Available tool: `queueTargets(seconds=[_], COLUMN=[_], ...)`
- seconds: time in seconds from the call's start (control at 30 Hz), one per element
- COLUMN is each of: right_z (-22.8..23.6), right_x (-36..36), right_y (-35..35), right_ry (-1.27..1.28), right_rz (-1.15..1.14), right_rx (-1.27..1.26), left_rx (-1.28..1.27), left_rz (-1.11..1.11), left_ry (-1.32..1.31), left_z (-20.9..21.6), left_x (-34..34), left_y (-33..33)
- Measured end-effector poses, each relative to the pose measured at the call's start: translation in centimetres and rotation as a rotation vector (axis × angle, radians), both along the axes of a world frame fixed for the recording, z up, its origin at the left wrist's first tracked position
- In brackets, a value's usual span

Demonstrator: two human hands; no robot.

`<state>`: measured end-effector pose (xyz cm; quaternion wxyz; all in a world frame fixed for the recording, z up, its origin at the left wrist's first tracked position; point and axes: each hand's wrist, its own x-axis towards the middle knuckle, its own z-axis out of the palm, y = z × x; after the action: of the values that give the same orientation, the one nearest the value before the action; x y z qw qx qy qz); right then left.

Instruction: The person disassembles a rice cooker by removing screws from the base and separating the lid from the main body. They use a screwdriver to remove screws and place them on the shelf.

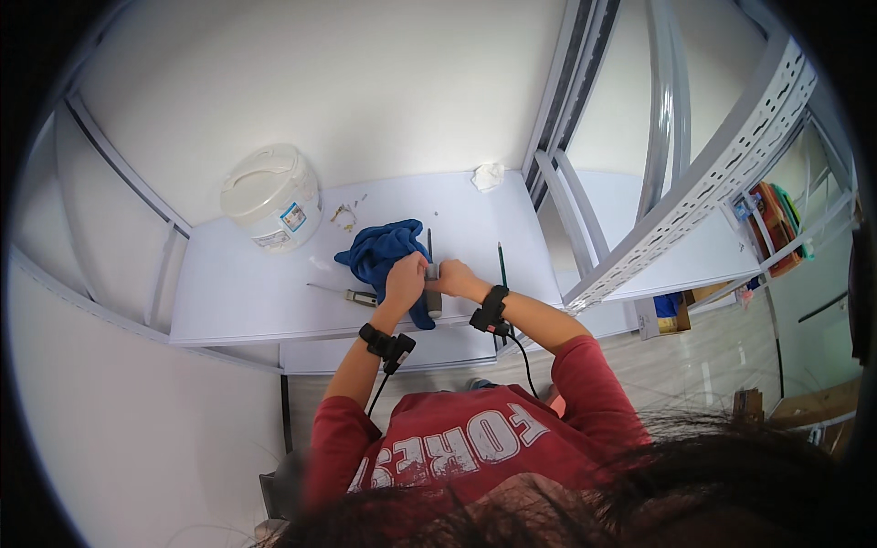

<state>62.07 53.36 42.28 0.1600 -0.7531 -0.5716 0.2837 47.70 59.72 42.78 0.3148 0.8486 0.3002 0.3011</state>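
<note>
My left hand [406, 282] and my right hand [456, 279] meet over the white shelf, both with bent, closed fingers. Between the fingertips is a small grey object [433, 271]; its kind is too small to tell. Just below it, on the shelf, a darker grey block-like piece [434, 304] shows partly. A thin dark stick, like a pencil [429, 239], points away beyond the hands. Bunched blue cloth [379, 251] lies against and partly under my left hand. To its left rests a utility knife [360, 298]. A dark green pencil [501, 265] lies right of my right hand.
A white lidded bucket [272, 196] stands at the back left of the shelf [219, 306]. Small scraps [344, 216] lie beside it. Crumpled white tissue [488, 177] sits at the back right. A perforated metal post [694, 187] rises on the right.
</note>
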Motion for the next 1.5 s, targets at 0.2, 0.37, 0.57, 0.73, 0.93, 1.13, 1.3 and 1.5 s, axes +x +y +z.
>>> queueTargets(seconds=[0.2,0.37,0.57,0.73,0.93,1.13,1.3,1.5], right_z=[-1.1,-0.4,1.0,5.5,4.6,4.8,5.0,6.1], right_x=[-0.2,0.1,0.1,-1.5,0.1,1.8,2.6,1.5], right_y=[-0.2,-2.8,-8.0,-13.8,-18.6,-24.8,-29.4,-32.8], right_ry=[0.096,0.077,0.079,0.18,0.15,0.151,0.144,0.194], right_rz=[-0.019,-0.193,-0.268,-0.117,0.037,0.229,0.348,0.461], right_rx=[0.033,0.046,0.316,0.285,0.325,0.449,0.36,0.368], left_rx=[-0.139,-0.188,-0.296,-0.377,-0.435,-0.401,-0.434,-0.336], left_rz=[0.03,0.061,0.045,0.101,0.2,0.313,0.363,0.47], left_ry=[-0.073,-0.211,-0.315,-0.371,-0.455,-0.567,-0.654,-0.667], left_z=[-0.6,-0.5,0.0,0.2,2.5,2.6,1.4,2.0], left_x=[0.9,1.0,1.6,0.8,-0.6,-1.4,-2.3,-5.6], left_y=[1.1,0.8,-0.3,-0.5,-5.0,-13.6,-20.2,-26.2])
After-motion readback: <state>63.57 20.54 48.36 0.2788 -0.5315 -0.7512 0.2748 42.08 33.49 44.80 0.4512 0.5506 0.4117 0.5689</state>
